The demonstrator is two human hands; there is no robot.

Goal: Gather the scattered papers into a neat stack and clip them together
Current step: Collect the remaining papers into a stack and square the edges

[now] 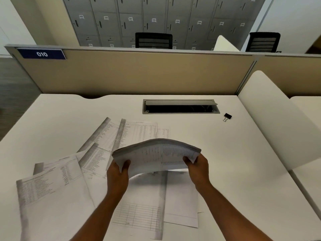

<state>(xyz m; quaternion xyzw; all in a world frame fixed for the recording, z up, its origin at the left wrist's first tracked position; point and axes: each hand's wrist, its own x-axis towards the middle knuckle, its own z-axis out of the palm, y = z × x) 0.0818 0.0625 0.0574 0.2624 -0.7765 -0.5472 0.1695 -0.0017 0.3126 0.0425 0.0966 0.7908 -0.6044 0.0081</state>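
Note:
I hold a thick bundle of printed papers (156,155) above the white desk (234,153), bowed upward in the middle. My left hand (118,173) grips its left edge and my right hand (198,167) grips its right edge. Several loose printed sheets lie scattered on the desk: some fanned out behind the bundle (132,131), some at the left (50,185), and more under my forearms (151,206). A black binder clip (227,116) lies by itself at the far right of the desk, well away from both hands.
An open grey cable hatch (180,106) is set into the desk behind the papers. A beige partition (139,73) with a blue "010" sign (41,54) closes the back. A white curved side divider (271,110) borders the right. Lockers and two black chairs stand beyond.

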